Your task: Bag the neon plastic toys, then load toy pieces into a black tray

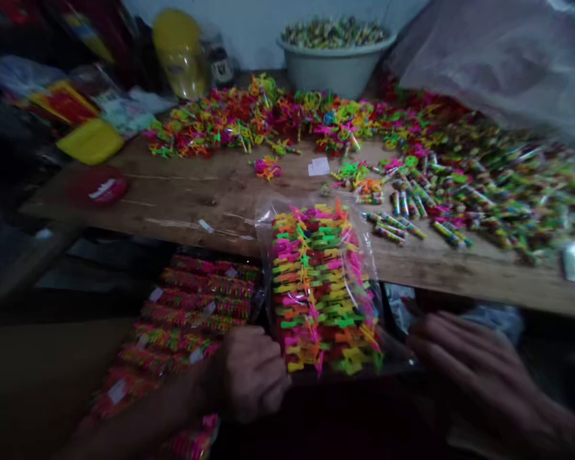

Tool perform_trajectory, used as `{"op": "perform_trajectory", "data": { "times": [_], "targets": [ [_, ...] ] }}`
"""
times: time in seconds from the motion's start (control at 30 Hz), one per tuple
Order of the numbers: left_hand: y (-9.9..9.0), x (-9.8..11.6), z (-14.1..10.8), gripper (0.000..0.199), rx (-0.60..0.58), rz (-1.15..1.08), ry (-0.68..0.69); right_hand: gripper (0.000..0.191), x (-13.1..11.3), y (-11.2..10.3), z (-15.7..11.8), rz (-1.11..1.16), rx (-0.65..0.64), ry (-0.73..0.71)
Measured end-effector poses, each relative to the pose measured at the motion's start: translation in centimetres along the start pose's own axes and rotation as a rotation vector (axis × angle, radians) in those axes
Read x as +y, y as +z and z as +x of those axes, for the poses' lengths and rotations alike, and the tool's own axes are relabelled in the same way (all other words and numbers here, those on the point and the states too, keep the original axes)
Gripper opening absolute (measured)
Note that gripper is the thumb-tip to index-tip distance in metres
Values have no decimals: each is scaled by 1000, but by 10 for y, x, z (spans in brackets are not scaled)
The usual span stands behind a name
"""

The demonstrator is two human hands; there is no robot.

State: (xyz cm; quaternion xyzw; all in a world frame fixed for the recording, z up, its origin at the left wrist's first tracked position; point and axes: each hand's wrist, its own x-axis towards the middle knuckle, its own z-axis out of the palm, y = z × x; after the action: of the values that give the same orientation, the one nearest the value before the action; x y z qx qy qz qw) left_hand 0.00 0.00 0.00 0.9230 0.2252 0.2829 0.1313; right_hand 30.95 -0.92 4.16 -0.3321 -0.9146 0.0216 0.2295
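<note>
Along the near edge of the worn wooden surface [182, 198], a clear plastic bag packed with neon pink, green, orange and yellow plastic pieces [321, 287] is held, its upper end resting on the boards and its lower end hanging past the edge toward the person. Across the far side of the surface a long loose heap of the same neon plastic pieces [268, 118] is spread, and toward the right edge a scatter of small striped wrapped tubes [464, 191] lies. At the far edge a pale round plastic basin heaped with small items [335, 61] stands, with a large sheet of clear plastic film [498, 64] at the far right corner. Below the near edge, to the left, a row of filled bags with small white labels [186, 319] is stacked.

The left hand [252, 374] is closed against the lower left corner of the packed bag, though how firmly the film is pinched cannot be told. The right hand [460, 364] lies loosely open with fingers stretched, its tips near the bag's lower right corner; contact cannot be made out in the blur.

For good handling, as may be judged, the slippery film should be gripped at both lower corners, the bag kept level so the ordered rows are not disturbed, and the open end kept uppermost so nothing is spilled.
</note>
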Motion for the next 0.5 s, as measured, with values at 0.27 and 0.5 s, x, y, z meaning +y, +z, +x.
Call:
{"op": "perform_trajectory", "data": {
  "times": [0.27,0.5],
  "targets": [
    [-95,-68,106,31,418,411,-185,26,73,-39,140,-285,379,173],
    [-128,-129,159,33,659,606,-130,28,112,-26,214,-379,674,219]
  ]
}}
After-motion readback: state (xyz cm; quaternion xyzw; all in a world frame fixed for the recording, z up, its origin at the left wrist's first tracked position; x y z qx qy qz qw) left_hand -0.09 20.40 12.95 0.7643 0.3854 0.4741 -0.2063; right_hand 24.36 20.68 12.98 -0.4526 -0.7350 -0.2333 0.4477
